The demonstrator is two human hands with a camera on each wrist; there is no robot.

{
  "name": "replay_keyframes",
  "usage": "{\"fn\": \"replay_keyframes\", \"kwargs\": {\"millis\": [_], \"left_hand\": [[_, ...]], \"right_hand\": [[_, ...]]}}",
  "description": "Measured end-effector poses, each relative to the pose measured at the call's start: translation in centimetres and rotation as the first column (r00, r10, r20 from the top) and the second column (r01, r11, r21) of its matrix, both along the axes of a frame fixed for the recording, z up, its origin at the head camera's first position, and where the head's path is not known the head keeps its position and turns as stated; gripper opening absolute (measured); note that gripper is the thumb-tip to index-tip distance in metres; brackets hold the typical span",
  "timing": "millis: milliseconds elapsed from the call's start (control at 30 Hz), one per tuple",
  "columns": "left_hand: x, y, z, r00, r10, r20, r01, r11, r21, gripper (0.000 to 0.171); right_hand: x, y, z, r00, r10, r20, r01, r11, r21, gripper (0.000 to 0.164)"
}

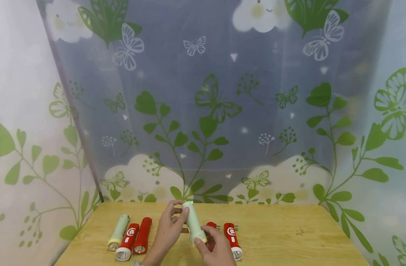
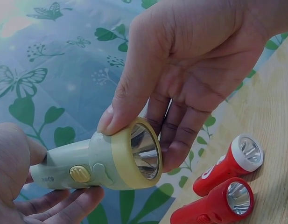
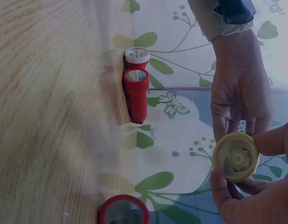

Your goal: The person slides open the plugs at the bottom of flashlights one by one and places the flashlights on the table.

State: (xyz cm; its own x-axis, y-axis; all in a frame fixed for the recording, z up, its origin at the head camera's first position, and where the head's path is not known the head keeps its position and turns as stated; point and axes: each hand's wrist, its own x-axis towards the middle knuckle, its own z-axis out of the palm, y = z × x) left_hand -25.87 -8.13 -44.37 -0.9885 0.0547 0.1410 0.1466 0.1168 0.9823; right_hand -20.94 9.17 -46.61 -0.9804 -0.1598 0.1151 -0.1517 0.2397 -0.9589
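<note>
Both hands hold a pale green flashlight (image 1: 193, 221) with a yellow rim, raised over the table. My left hand (image 1: 168, 231) grips its tail end, thumb along the body. With thumb and fingers my right hand (image 1: 219, 246) pinches the head end by the rim. In the left wrist view the yellow switch (image 2: 80, 173) and the reflector (image 2: 144, 151) of the green flashlight show, the lamp unlit. The right wrist view looks straight at its round lens (image 3: 237, 157), fingers of both hands about it.
At the left of the wooden table (image 1: 289, 236) lie another green flashlight (image 1: 119, 231), a red one with a white rim (image 1: 127, 242) and an all-red one (image 1: 143, 236). Right of the hands lies a red, white-rimmed flashlight (image 1: 232, 238); another red one (image 1: 211, 224) is partly hidden behind the right hand.
</note>
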Motion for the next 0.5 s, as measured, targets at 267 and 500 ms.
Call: {"fn": "replay_keyframes", "kwargs": {"millis": [267,500], "left_hand": [[0.17,-0.19,-0.07,1.0,0.005,0.012,-0.005,1.0,-0.004,0.043],[-0.01,-0.32,0.09,1.0,0.007,0.011,-0.007,1.0,-0.008,0.043]], "right_hand": [[-0.05,-0.1,-0.06,1.0,0.013,0.004,-0.013,1.0,0.014,0.048],[-0.18,-0.05,0.12,1.0,0.017,-0.013,-0.017,1.0,0.018,0.046]]}}
